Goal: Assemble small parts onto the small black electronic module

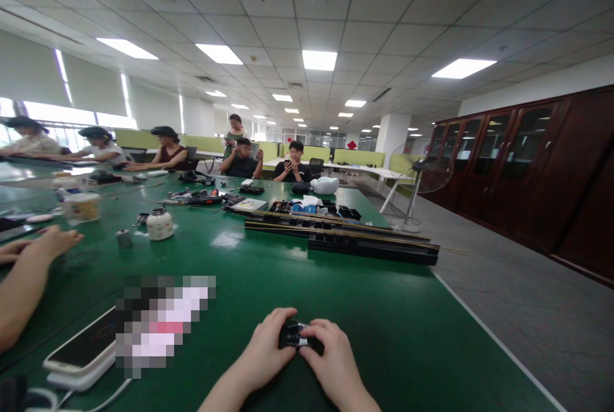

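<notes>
Left hand and right hand close together, low centre, at near side of green table; both hold one small black part between them; left grip narrow, fingers curled over the part's left end, thumb at near edge; right grip narrow too, fingertips and thumb pinching the right end; part looks dark with shiny edges and a whitish patch by the right fingers, finer detail too small to tell; whether it touches the tabletop, cannot tell; left of the hands, blurred-out bright screen, with dark-screened phone just beside it and white cables near; further left, co-worker's forearm and hand over the table; beyond, grey cylinder beside pale patterned jar, paper tub further left; ahead of the hands, well apart, black rails with thin brass-coloured rods lying along them; behind those, tray items with blue pieces and white bundle; hand tools mid-table; several people seated around the far side, one standing behind; floor fan and dark red cabinets at right
</notes>
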Demonstrator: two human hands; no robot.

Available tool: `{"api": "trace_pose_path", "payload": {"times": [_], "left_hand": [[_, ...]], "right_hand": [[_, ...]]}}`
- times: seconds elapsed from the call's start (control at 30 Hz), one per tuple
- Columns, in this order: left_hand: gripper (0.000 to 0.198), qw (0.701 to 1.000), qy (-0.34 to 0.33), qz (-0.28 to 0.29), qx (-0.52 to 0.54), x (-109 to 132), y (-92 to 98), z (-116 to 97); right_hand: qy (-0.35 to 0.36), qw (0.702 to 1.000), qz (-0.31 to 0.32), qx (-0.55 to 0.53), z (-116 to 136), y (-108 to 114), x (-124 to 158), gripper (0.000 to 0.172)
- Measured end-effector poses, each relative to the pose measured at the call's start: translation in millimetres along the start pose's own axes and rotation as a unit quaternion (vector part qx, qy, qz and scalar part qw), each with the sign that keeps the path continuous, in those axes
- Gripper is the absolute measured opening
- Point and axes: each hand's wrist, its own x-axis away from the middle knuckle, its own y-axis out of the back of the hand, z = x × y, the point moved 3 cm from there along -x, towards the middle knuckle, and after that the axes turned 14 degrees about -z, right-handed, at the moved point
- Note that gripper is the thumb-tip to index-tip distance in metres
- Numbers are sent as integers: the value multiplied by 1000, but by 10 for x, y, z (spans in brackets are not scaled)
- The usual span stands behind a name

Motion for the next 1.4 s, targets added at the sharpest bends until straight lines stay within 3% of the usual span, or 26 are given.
{"api": "trace_pose_path", "payload": {"times": [0.17, 0.33, 0.6, 0.9, 1.13, 1.4], "left_hand": [[38, 1000, 1, 6, -8, 3, -19, 11], [53, 1000, 12, 16, 7, -4, -27, 48], [40, 999, 14, 27, 35, -23, 1, 18], [46, 998, 12, 25, 52, -32, -7, 52], [52, 997, 42, 27, 53, -28, -16, 90], [47, 997, 40, 30, 58, -28, 16, 48]], "right_hand": [[0, 1000, 3, 7, -8, -14, -1, 20], [1, 1000, 0, 9, 7, 1, -4, 20], [12, 999, -24, -33, 2, 17, 2, 19], [-43, 980, -156, -116, -172, 148, -74, 23], [-81, 964, -214, -133, -294, 265, -89, 32], [-134, 947, -261, -132, -397, 454, -124, 39]]}}
